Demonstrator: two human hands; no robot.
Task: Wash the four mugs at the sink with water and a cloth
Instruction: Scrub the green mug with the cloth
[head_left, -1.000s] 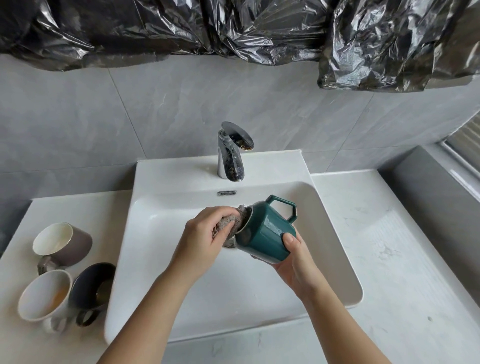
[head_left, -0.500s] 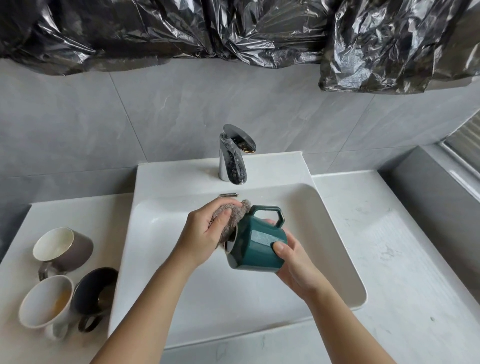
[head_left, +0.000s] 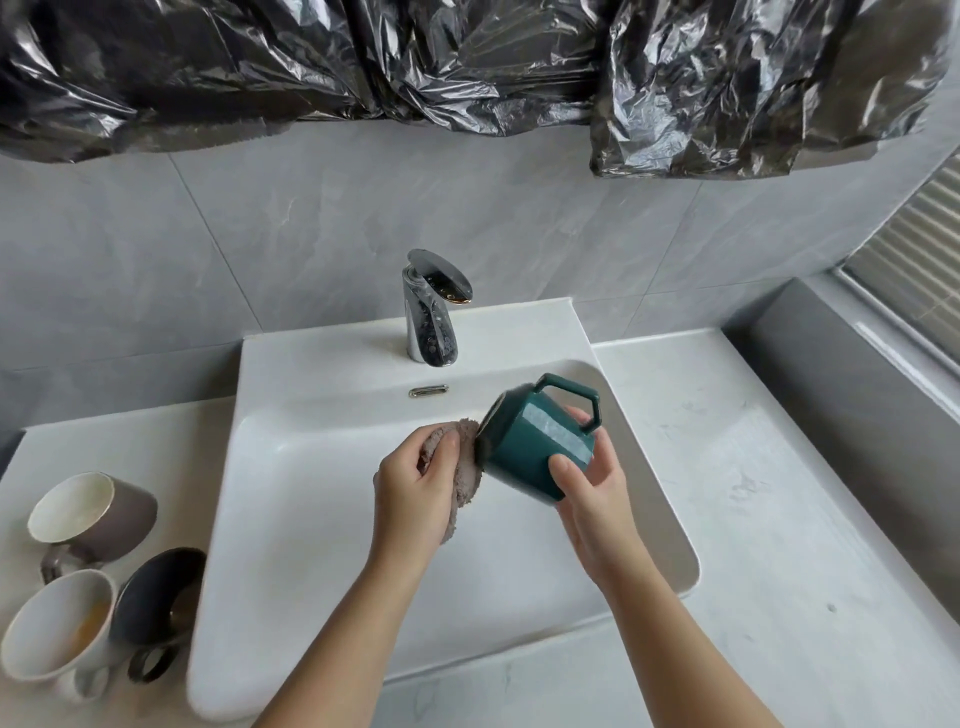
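Step in hand: scrubbing the teal mug (head_left: 530, 447) with the cloth (head_left: 464, 470); by my reckoning this is the first of the four.
Teal mug: held above the sink (head_left: 311, 364) basin, tipped on its side, mouth facing left, angular handle uppermost and toward the far side.
Right hand (head_left: 597, 499): its fingers (head_left: 566, 467) are clasped round the mug's base end, thumb on the near face, the rest behind it.
Left hand (head_left: 415, 488): fingers curled round the bunched grey-brown cloth, which touches the mug's rim.
Faucet (head_left: 431, 312): no stream shows under the spout.
Waiting mugs: a taupe mug (head_left: 98, 512), a white mug (head_left: 57, 629) with a yellowish residue inside and a black mug (head_left: 156, 592) sit close together on the desk (head_left: 779, 519) to the left of the sink.
Doing it well: push the cloth inside the mouth and turn the mug with the right hand, so the whole wall and bottom get wiped, then work round the rim and under the handle.
Grip: the glaze looks slick, so hold firmly and stay low over the basin.
Rinse: I judge it will need running water before it is set aside, well apart from the unwashed three.
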